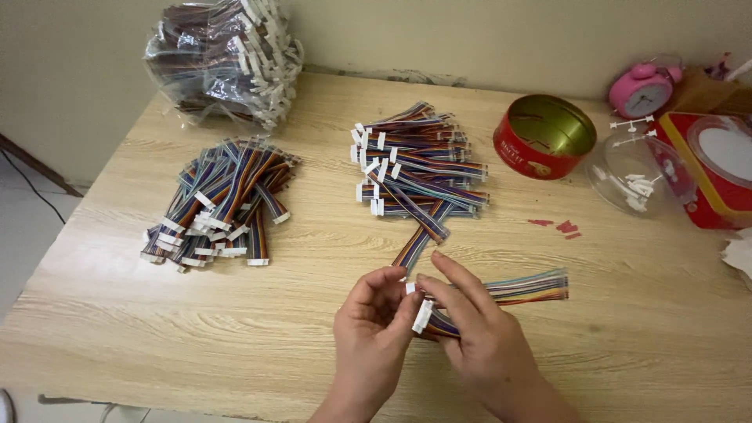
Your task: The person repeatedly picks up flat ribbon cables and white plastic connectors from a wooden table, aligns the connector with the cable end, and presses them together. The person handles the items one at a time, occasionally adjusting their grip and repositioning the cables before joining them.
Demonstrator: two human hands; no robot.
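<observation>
Here, nearest the camera, the left hand [374, 329] and the right hand [478, 333] meet over the wooden table [235, 313], both pinching one small bundle of rainbow ribbon cables [521, 288]. The left hand's thumb and fingers are curled onto the bundle's white connectors [421, 315], while the right hand's fingers lie closed across the wires just beside them; the loose cable ends fan out past the right hand. Taking the red round tin [544, 135] as the mark, the held bundle lies well nearer the camera than the tin and a little to its left. A middle pile of cables [415, 168] sits just left of the tin, and a second pile [219, 205] lies far left of it. A clear plastic lid [638, 174] with small white pieces lies just right of the tin. Farthest off, a plastic bag of cables [223, 59] rests far left of the tin, and a pink alarm clock [644, 88] stands right of it.
</observation>
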